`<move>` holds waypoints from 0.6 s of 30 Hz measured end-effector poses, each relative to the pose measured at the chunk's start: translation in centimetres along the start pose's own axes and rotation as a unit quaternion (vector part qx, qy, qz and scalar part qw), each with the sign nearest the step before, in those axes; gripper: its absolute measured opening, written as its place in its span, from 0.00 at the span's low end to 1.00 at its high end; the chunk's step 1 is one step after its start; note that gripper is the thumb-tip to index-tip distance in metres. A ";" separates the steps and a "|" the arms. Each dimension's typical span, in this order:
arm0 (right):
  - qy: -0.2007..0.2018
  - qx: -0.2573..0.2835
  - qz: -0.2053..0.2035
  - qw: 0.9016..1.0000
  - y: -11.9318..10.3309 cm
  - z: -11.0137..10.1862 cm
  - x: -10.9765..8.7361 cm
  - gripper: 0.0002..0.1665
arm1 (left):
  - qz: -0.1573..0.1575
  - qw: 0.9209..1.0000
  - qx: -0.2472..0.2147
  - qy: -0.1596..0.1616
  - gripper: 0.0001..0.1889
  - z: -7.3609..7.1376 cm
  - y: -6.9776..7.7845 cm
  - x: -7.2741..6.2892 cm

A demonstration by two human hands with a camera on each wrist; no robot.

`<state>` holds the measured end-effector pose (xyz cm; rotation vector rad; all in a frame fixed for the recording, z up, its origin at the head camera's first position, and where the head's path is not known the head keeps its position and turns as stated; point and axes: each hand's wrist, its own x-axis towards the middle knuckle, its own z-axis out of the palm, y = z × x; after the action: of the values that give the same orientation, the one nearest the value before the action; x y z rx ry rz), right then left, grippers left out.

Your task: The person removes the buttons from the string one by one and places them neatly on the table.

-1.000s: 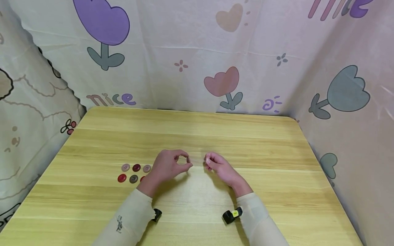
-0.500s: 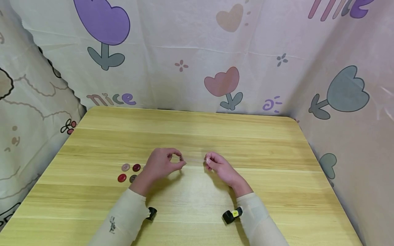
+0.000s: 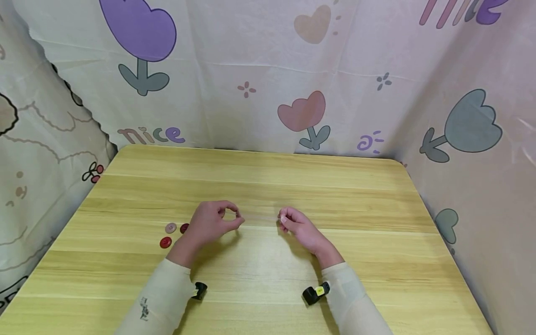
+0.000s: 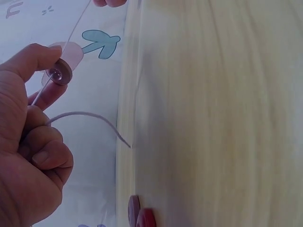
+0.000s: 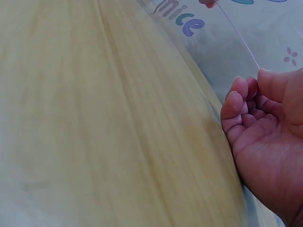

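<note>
My left hand (image 3: 207, 225) pinches a brown button (image 4: 62, 71) by its edges between thumb and index finger. A thin pale string (image 4: 78, 23) runs through a hole in the button. Its loose tail (image 4: 90, 114) curves out past my curled lower fingers in the left wrist view. Over the middle of the table, my right hand (image 3: 303, 230) pinches the other part of the string (image 5: 239, 41) between thumb and fingertips. The string stretches taut and almost level between both hands.
Left of my left hand, a pinkish button (image 3: 170, 228), a red button (image 3: 165, 242) and a partly covered dark red button (image 3: 183, 228) lie on the wooden table (image 3: 356, 195). A patterned cloth (image 3: 234, 56) hangs behind the table.
My left hand has drawn leftward with the button, widening the gap to my right hand and lengthening the string between them. It covers more of the buttons on the table. My right hand stays put.
</note>
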<state>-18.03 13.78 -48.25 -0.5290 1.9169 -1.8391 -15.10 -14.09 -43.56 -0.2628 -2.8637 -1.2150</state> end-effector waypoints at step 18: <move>-0.003 -0.004 -0.006 1.000 0.0 0.1 0.0 0.12 | -0.021 1.000 0.010 0.016 0.10 -2.2 -1.4 -0.8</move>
<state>-18.00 13.70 -48.21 -0.5491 1.9227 -1.8356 -14.63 -16.70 -43.09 -0.1828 -2.8654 -1.1862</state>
